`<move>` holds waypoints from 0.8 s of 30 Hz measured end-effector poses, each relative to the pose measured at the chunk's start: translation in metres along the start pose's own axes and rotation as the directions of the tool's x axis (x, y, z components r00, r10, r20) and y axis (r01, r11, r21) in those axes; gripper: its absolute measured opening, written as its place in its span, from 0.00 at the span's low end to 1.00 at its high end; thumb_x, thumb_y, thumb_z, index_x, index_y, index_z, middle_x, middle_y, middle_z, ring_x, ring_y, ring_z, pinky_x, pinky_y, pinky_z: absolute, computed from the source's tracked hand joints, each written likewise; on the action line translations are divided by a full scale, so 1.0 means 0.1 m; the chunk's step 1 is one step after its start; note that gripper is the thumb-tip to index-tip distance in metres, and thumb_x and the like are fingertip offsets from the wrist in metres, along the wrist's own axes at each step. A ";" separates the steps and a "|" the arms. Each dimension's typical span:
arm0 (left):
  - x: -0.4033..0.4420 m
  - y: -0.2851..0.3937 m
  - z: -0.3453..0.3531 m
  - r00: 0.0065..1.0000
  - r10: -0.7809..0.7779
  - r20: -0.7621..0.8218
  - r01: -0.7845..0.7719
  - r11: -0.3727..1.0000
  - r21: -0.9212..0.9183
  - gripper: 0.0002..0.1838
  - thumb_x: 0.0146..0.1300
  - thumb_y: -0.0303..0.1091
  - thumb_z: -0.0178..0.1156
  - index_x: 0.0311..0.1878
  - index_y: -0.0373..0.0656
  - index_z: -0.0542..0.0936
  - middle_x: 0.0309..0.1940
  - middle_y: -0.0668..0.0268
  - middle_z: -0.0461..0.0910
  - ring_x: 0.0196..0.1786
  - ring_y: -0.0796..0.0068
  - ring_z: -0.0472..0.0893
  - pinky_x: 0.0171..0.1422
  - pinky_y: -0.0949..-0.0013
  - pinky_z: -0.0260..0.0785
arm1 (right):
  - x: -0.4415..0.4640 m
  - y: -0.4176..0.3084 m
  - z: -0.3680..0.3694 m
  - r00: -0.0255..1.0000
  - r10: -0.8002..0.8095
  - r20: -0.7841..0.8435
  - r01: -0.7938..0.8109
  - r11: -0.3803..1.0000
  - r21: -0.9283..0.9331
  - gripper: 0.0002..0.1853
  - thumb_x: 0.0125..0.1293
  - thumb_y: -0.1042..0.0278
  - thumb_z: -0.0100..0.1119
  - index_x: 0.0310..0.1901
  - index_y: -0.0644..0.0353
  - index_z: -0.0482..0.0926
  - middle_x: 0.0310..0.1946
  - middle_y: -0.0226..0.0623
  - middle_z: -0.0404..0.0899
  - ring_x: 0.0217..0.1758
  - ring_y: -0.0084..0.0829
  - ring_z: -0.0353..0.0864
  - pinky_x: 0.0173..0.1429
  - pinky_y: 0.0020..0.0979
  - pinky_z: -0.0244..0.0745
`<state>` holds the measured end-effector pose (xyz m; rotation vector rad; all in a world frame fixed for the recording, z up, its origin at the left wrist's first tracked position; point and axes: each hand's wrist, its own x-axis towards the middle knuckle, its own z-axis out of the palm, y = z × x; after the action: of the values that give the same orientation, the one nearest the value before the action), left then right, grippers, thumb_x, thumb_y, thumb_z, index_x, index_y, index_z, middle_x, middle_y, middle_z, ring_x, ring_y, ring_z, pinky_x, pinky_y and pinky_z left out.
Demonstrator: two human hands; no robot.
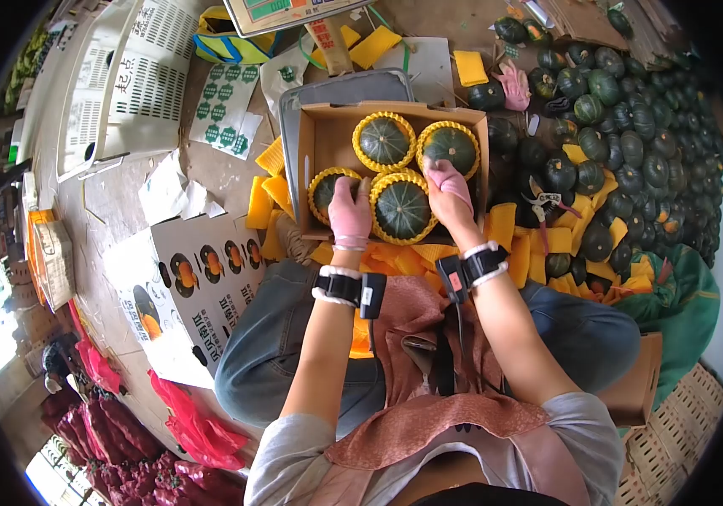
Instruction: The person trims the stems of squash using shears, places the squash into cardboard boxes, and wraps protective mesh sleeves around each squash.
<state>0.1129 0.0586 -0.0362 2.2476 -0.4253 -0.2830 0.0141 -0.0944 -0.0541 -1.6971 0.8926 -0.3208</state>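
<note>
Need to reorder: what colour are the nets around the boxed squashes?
Yellow nets, clearest in the head view.

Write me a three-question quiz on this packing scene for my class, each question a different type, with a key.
1. How many squashes in yellow foam nets sit in the cardboard box?
2. True or false: the red-handled shears lie inside the box.
3. The left hand is at which squash in the box?
A) upper right
B) lower left
C) upper left

Key: 1, four; 2, false, the shears lie outside it; 3, B.

We read 起点 on the white slotted crate [159, 80] and 贝贝南瓜 on the white carton [197, 291] printed with pumpkins.
</note>
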 end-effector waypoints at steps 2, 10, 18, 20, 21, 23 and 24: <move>-0.11 0.15 -0.10 0.972 0.205 -0.116 -0.202 0.979 0.036 0.15 0.60 0.35 0.61 0.47 0.37 0.73 0.36 0.55 0.76 0.37 0.55 0.76 0.45 0.64 0.70 | -0.17 -0.30 -0.05 0.935 -0.332 -0.121 0.297 0.924 -0.241 0.10 0.64 0.63 0.57 0.39 0.61 0.78 0.35 0.45 0.78 0.36 0.45 0.78 0.42 0.34 0.74; -0.33 0.20 -0.18 0.980 0.201 0.000 -0.199 0.970 -0.137 0.13 0.63 0.24 0.53 0.51 0.40 0.77 0.40 0.54 0.77 0.45 0.56 0.77 0.51 0.65 0.69 | -0.61 -0.65 -0.16 0.959 -0.276 0.069 0.274 0.832 -0.483 0.18 0.57 0.56 0.64 0.44 0.57 0.77 0.33 0.48 0.77 0.38 0.47 0.78 0.40 0.39 0.73; -0.24 0.02 -0.10 0.990 0.040 0.133 0.000 0.958 -0.287 0.12 0.65 0.30 0.52 0.50 0.40 0.77 0.40 0.49 0.79 0.43 0.57 0.80 0.48 0.67 0.71 | -0.56 -0.54 -0.06 0.995 -0.103 0.012 0.104 0.980 -0.171 0.15 0.58 0.61 0.64 0.42 0.61 0.78 0.34 0.51 0.78 0.37 0.42 0.80 0.41 0.32 0.72; -0.25 0.08 -0.16 0.984 0.037 0.172 0.032 0.923 -0.384 0.14 0.67 0.34 0.51 0.50 0.37 0.77 0.39 0.51 0.80 0.42 0.64 0.81 0.47 0.69 0.70 | -0.61 -0.74 -0.08 0.983 -0.180 0.024 0.181 0.977 -0.117 0.23 0.51 0.55 0.70 0.42 0.64 0.79 0.38 0.48 0.79 0.41 0.37 0.80 0.48 0.26 0.71; -0.29 0.10 -0.22 0.979 0.035 0.203 0.084 0.831 -0.550 0.18 0.70 0.38 0.47 0.49 0.32 0.76 0.38 0.64 0.80 0.43 0.77 0.76 0.48 0.73 0.68 | -0.61 -0.89 -0.08 0.978 -0.203 0.047 0.205 0.977 -0.060 0.27 0.48 0.52 0.73 0.43 0.65 0.79 0.43 0.48 0.79 0.46 0.38 0.79 0.53 0.27 0.71; -0.31 0.26 -0.36 0.985 0.071 0.158 0.067 0.685 -0.726 0.23 0.71 0.44 0.43 0.49 0.31 0.76 0.41 0.64 0.80 0.44 0.78 0.76 0.51 0.74 0.67 | -0.52 -0.92 -0.08 0.855 -0.495 0.155 0.471 0.617 -0.631 0.49 0.34 0.50 0.79 0.60 0.58 0.68 0.57 0.48 0.65 0.60 0.48 0.65 0.64 0.38 0.63; -0.31 0.24 -0.36 0.983 0.079 0.166 0.079 0.635 -0.768 0.25 0.72 0.46 0.41 0.49 0.30 0.76 0.41 0.61 0.80 0.43 0.76 0.77 0.52 0.73 0.68 | -0.48 -1.05 -0.07 0.900 -0.427 0.087 0.411 0.767 -0.493 0.52 0.31 0.53 0.80 0.62 0.56 0.64 0.54 0.47 0.66 0.58 0.46 0.67 0.62 0.37 0.65</move>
<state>0.0917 0.0803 0.0069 1.3595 -0.3112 -0.5621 0.0187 -0.0571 0.0558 -2.3963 0.6335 -0.4409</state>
